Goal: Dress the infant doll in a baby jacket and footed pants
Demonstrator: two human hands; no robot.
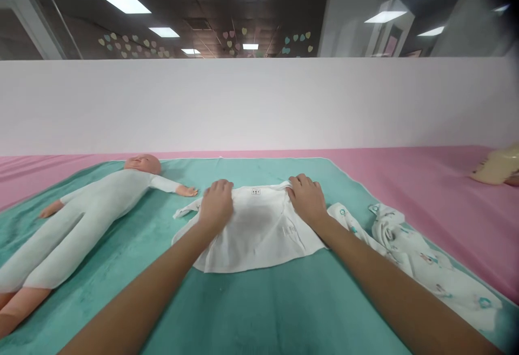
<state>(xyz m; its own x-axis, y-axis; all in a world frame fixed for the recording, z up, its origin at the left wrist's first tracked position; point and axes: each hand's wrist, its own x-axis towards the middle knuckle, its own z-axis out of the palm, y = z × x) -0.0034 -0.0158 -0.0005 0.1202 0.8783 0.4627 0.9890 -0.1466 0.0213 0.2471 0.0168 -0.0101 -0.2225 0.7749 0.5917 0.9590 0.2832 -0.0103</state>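
A small white baby shirt (255,230) lies spread on a teal blanket (243,312), its collar edge with a printed label toward the far side. My left hand (218,203) is closed on the shirt's left shoulder, fingers curled over the cloth. At the opposite shoulder, my right hand (307,198) grips the fabric near the collar. One short sleeve sticks out past my left hand. To the left, a baby doll (105,198) in a pale bodysuit lies on its back, one arm stretched toward the shirt.
A crumpled white printed baby garment (425,263) lies on the right, close to my right forearm. Pink cloth (446,193) surrounds the blanket. A yellowish object (497,166) sits at the far right edge. Behind rises a white wall (259,106) with glass above it.
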